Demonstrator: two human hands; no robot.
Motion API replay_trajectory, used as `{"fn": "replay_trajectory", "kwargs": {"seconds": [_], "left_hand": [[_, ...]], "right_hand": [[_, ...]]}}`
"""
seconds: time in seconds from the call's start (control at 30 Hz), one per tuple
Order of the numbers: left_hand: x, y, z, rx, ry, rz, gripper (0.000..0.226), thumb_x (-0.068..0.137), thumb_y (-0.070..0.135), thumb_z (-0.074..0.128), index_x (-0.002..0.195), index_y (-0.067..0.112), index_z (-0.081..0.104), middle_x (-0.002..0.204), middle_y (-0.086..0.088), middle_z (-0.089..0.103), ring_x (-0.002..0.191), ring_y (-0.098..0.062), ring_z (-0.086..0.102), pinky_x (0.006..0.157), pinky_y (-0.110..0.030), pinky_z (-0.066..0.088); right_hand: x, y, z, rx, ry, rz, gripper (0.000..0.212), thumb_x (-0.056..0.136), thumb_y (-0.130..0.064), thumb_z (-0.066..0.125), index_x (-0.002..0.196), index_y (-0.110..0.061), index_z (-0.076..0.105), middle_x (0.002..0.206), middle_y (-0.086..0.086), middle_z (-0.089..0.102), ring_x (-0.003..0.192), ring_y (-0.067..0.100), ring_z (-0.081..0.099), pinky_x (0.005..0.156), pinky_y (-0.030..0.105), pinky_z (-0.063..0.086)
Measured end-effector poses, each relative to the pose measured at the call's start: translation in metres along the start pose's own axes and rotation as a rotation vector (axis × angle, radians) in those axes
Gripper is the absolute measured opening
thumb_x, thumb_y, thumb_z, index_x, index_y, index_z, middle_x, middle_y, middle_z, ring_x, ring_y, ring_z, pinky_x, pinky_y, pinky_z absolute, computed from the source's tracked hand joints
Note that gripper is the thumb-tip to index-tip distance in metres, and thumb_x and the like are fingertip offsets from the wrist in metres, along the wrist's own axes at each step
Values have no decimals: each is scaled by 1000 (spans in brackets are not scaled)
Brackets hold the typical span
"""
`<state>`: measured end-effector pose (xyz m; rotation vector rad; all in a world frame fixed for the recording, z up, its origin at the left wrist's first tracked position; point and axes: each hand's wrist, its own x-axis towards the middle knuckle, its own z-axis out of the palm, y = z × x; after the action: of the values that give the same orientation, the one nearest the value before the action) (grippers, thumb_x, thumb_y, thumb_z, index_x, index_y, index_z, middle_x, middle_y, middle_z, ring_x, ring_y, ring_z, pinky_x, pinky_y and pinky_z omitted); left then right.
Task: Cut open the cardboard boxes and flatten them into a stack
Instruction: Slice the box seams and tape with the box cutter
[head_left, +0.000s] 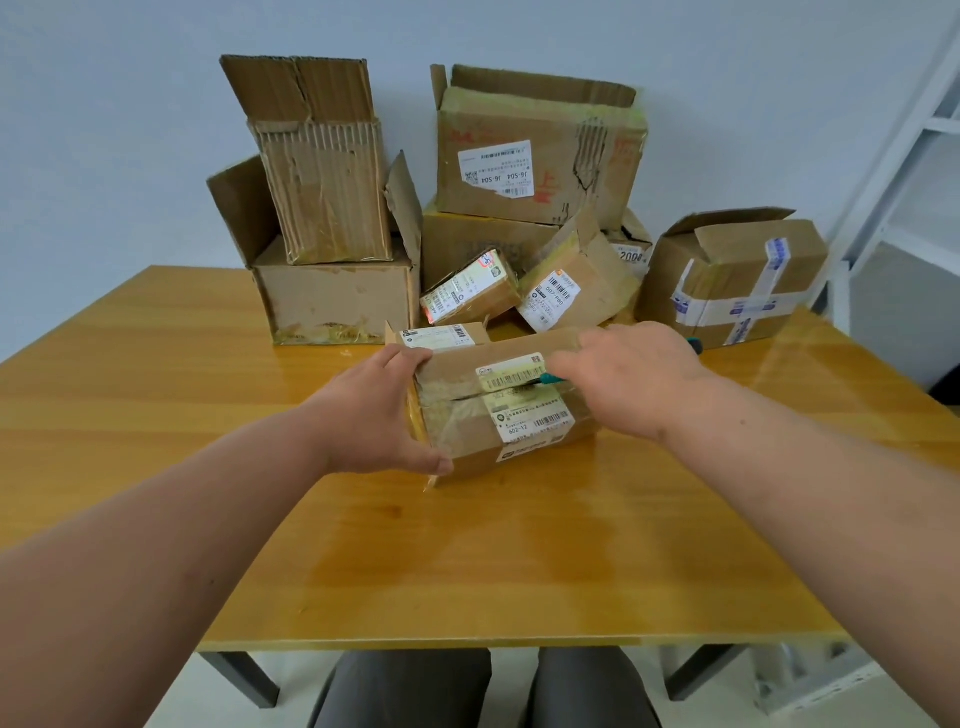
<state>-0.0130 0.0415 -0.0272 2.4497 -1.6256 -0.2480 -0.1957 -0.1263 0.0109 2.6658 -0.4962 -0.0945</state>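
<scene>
A small taped cardboard box (498, 410) lies on the wooden surface (467, 561), near its middle and in front of the other cartons. White shipping labels (530, 410) cover its top, and a slit runs along the top seam through the tape and labels.

The left hand (387, 410) holds the box's left end, fingers curled over the far top edge and thumb pressed along the near lower edge; this grip is closed round the carton. The right hand (631, 376) is curled round a green-handled cutter (551, 379), whose tip meets the seam at the labels' right side; the rest of the tool is hidden by the hand, apart from a green end showing behind it.

Just behind the box lies a small labelled carton (441, 336). Further back, against the pale wall (130, 130), stands a pile of opened boxes (535, 156), some stacked. A box bound with white printed tape (737, 280) sits at the right. A white metal frame (914, 156) stands at the far right.
</scene>
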Motion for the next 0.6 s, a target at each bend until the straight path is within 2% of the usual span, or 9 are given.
{"fn": "replay_trajectory", "kwargs": {"seconds": [0.07, 0.17, 0.3, 0.43, 0.6], "left_hand": [[1, 1, -1, 1, -14, -2, 127, 57, 68, 79, 154, 21, 12, 157, 4, 21, 141, -18, 26, 114, -35, 27], [3, 0, -2, -3, -23, -5, 128, 55, 69, 78, 154, 21, 13, 157, 3, 21, 141, -18, 27, 114, -34, 28], [3, -1, -1, 6, -16, 1, 128, 55, 70, 79, 154, 22, 13, 157, 4, 22, 141, -18, 27, 114, -33, 28], [4, -1, -2, 1, -24, 3, 128, 56, 69, 79, 154, 22, 11, 157, 3, 21, 142, -18, 26, 114, -33, 28], [4, 0, -3, 5, -25, 3, 127, 56, 68, 79, 154, 21, 12, 156, 3, 21, 141, -18, 27, 113, -33, 28]], "right_hand": [[-3, 10, 3, -15, -16, 34, 39, 99, -25, 48, 137, -35, 46, 102, 1, 53, 86, 20, 53, 65, 36, 47], [-5, 20, 9, -49, -28, 81, 40, 99, -23, 49, 137, -33, 45, 92, 1, 45, 81, 19, 49, 61, 34, 43], [-9, 34, 13, -47, -52, 121, 37, 98, -20, 47, 133, -33, 46, 89, 0, 40, 81, 20, 46, 58, 34, 36], [-13, 43, 16, -54, -71, 161, 35, 97, -16, 47, 129, -32, 47, 87, -1, 38, 76, 19, 44, 48, 30, 25], [-17, 48, 19, -44, -61, 181, 34, 98, -14, 45, 127, -31, 47, 88, -1, 39, 76, 19, 44, 49, 30, 26]]}}
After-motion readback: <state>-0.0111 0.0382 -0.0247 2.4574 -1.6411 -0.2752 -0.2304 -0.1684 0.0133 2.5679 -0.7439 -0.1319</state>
